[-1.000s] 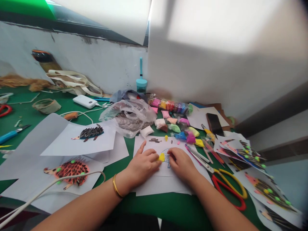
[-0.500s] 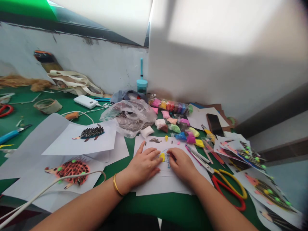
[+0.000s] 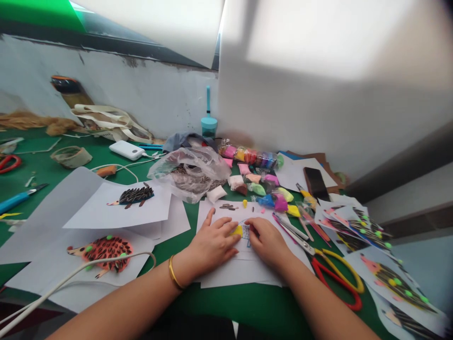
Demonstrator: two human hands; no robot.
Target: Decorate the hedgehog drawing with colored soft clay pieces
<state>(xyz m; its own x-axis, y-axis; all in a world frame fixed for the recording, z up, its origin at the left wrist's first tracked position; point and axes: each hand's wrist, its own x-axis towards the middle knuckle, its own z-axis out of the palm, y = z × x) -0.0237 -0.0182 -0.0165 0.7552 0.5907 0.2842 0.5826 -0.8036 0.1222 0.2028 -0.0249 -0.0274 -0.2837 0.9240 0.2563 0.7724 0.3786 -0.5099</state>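
The left hand, spread and gripping nothing, should press the yellow clay evenly inside the drawing near the tabletop's near edge, while the curled right hand, grip unclear, steadies the paper.

A green desk spreads from six round to nine o'clock, with a scuffed, pale wall behind it between ten and eleven. A dark frame crosses at eleven, a bright green panel at ten; sunlight patches the smooth white surface around one.
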